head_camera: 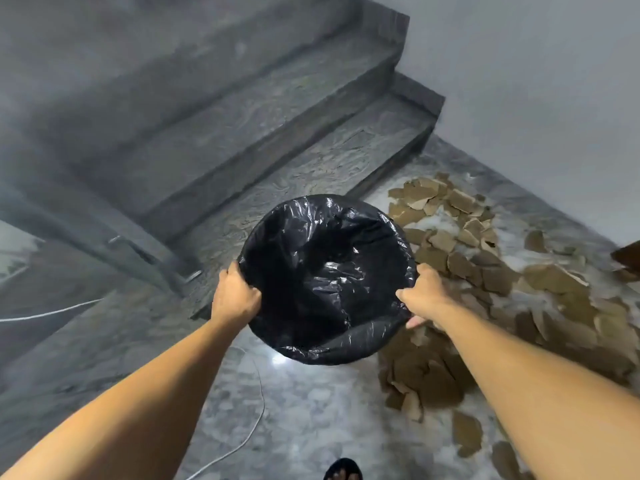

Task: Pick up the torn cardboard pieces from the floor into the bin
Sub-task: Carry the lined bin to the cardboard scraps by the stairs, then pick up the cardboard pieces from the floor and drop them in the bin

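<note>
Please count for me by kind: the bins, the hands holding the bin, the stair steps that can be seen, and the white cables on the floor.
bin: 1
hands, left hand and right hand: 2
stair steps: 3
white cables: 2
Total: 8

The bin [327, 278] hung between both hands above the floor [311, 410], cardboard pieces [485, 271] to its right, stairs [277, 133] behind.

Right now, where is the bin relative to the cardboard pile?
The bin sits centre frame in the head view, gripped at its rim by the left hand and right hand, left of the cardboard pieces.
</note>
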Motion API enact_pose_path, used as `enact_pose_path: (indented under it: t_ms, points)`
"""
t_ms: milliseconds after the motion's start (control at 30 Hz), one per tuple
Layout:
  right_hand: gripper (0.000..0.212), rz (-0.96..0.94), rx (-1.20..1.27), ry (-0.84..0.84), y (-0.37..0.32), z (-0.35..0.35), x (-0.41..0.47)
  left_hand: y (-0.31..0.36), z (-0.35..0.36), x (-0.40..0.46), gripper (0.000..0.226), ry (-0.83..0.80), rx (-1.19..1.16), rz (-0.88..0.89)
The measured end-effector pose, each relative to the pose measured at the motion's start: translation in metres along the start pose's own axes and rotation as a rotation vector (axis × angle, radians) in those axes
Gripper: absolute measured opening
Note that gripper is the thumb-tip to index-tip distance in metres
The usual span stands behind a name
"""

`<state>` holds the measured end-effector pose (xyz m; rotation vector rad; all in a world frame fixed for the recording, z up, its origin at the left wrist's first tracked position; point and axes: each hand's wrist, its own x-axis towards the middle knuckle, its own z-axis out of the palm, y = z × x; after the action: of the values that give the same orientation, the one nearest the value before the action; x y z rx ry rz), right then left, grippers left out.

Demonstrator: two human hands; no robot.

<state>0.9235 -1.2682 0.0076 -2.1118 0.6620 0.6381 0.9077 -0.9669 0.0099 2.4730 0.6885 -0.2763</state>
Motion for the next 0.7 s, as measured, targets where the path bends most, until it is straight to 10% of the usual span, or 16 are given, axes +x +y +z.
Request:
enact_pose_path:
  t_ms: [700]
  points:
    - [0.061, -0.107, -0.097, -0.051, 0.048, 0.154, 0.122, -0.142, 0.109, 0.054, 0.062, -0.053, -0.01, -0.212]
